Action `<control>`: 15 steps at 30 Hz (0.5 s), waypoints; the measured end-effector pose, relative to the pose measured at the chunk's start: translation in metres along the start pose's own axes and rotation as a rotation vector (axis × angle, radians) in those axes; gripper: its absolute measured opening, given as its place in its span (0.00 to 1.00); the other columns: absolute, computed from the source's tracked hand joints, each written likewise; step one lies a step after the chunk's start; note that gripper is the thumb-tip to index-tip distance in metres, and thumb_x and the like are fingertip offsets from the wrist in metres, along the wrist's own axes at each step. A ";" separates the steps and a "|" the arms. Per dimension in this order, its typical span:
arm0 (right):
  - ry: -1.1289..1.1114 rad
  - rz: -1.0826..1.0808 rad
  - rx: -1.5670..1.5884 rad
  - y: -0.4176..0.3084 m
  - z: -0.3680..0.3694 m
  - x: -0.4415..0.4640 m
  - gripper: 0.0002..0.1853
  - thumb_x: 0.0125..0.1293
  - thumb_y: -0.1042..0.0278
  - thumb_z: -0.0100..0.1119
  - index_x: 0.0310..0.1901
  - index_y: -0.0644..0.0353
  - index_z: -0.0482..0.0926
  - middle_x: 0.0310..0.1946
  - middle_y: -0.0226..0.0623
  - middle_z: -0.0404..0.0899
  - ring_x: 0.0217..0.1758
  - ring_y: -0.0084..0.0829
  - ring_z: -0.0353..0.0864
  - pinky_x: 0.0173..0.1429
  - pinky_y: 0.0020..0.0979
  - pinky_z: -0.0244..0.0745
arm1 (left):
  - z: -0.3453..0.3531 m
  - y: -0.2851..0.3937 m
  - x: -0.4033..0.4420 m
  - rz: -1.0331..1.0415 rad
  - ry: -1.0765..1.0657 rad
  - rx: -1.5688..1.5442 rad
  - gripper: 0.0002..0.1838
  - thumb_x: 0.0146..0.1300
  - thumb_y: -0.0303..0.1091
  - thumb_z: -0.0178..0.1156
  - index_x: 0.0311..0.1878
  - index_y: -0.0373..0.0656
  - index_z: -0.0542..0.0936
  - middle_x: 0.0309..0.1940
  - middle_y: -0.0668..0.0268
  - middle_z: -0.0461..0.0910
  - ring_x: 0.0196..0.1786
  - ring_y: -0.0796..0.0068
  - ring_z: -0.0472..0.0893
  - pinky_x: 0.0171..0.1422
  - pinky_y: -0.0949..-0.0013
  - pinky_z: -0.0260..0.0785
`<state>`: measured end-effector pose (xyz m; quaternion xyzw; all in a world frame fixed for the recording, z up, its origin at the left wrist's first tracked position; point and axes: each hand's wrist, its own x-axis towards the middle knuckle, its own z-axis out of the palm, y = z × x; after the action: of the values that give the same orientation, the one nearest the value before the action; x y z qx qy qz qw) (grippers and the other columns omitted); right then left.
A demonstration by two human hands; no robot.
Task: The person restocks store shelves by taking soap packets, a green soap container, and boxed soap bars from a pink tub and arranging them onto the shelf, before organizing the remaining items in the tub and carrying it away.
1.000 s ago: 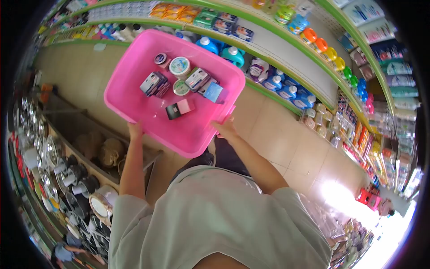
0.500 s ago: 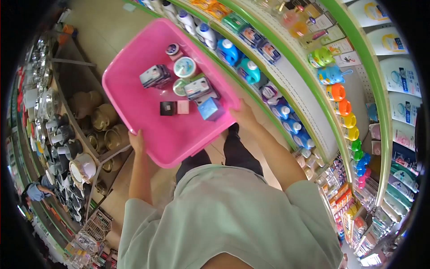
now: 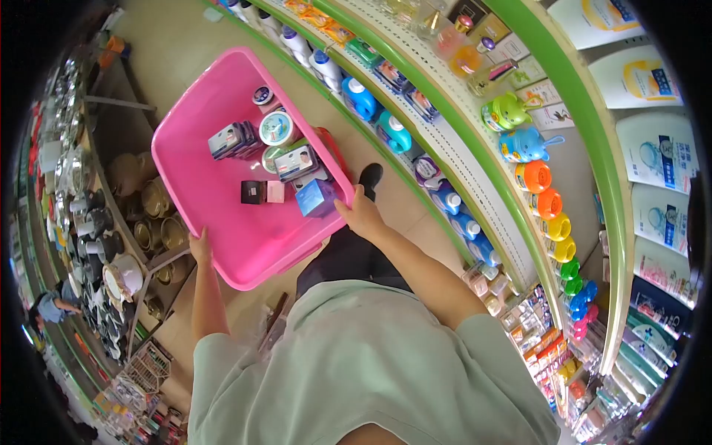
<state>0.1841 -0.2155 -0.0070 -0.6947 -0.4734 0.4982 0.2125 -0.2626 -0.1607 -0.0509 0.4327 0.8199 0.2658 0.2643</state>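
Note:
A large pink plastic tub (image 3: pixel 222 245) is held in front of my body, tilted so its inside faces me. My left hand (image 3: pixel 200 247) grips its rim at the lower left, and my right hand (image 3: pixel 361 215) is closed on the rim at the right corner. Inside lie a round white tub with a pale lid (image 3: pixel 276 129), a small round jar (image 3: pixel 262 96), dark-and-white packs (image 3: pixel 233 139), another pack (image 3: pixel 295 162), a blue box (image 3: pixel 316 198), a small black box (image 3: pixel 253 192) and a small pink box (image 3: pixel 275 192).
To the right, curved green-edged shelves (image 3: pixel 475 126) carry blue bottles (image 3: pixel 447 199), colourful-lidded containers (image 3: pixel 546 202) and perfume bottles (image 3: pixel 467 55). At left, a rack holds pots (image 3: pixel 157 199) and pans (image 3: pixel 122 274). A person (image 3: pixel 53 305) is at the far left. My foot (image 3: pixel 371 178) stands on the tiled floor.
The tub and both my hands have shifted left and slightly down in view. My right foot now shows stepping forward beside the tub. The shelves at right have also slid left.

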 end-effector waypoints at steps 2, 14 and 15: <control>-0.042 0.071 -0.023 -0.002 -0.003 0.002 0.31 0.58 0.50 0.49 0.50 0.70 0.56 0.35 0.64 0.73 0.41 0.55 0.74 0.45 0.47 0.68 | 0.000 -0.013 -0.002 0.004 0.001 0.094 0.26 0.49 0.38 0.62 0.49 0.35 0.69 0.40 0.54 0.77 0.43 0.61 0.77 0.49 0.66 0.66; -0.055 -0.070 0.011 0.001 0.013 0.048 0.29 0.59 0.54 0.50 0.49 0.73 0.56 0.35 0.60 0.73 0.34 0.48 0.76 0.34 0.38 0.71 | -0.003 0.015 -0.019 -0.094 0.115 0.138 0.22 0.51 0.37 0.61 0.47 0.36 0.70 0.40 0.54 0.77 0.43 0.61 0.78 0.49 0.66 0.67; -0.031 -0.093 0.002 0.002 0.017 0.056 0.27 0.59 0.56 0.51 0.49 0.72 0.57 0.33 0.54 0.74 0.25 0.39 0.78 0.20 0.33 0.75 | -0.001 0.011 -0.017 -0.061 0.141 0.128 0.21 0.51 0.36 0.61 0.47 0.37 0.70 0.39 0.54 0.78 0.43 0.61 0.78 0.48 0.66 0.67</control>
<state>0.1732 -0.1703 -0.0427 -0.6639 -0.5077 0.4990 0.2289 -0.2487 -0.1700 -0.0394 0.4036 0.8646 0.2347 0.1857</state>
